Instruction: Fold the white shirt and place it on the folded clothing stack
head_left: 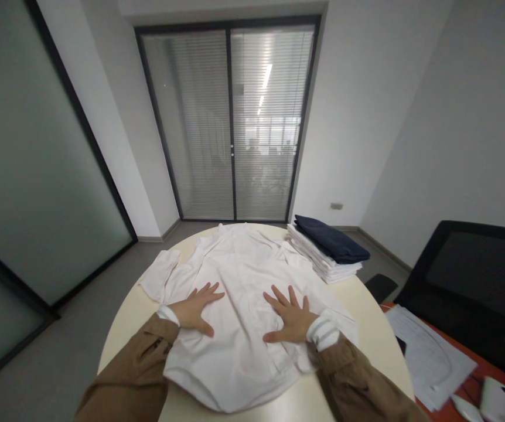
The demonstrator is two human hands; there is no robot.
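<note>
A white shirt (239,275) lies spread out on a round cream table (371,328), its collar toward the far edge and one sleeve hanging out to the left. My left hand (196,308) rests flat on the shirt's left half, fingers spread. My right hand (290,319) lies flat on the right half, fingers spread too. Both hands hold nothing. Brown sleeves with white cuffs cover my forearms.
A stack of folded white garments (318,261) with a dark navy one (331,239) on top sits at the table's far right. A black chair (472,281) stands at right, beside an orange desk with papers (428,357) and a white roll (502,401). Glass doors with blinds (230,123) are ahead.
</note>
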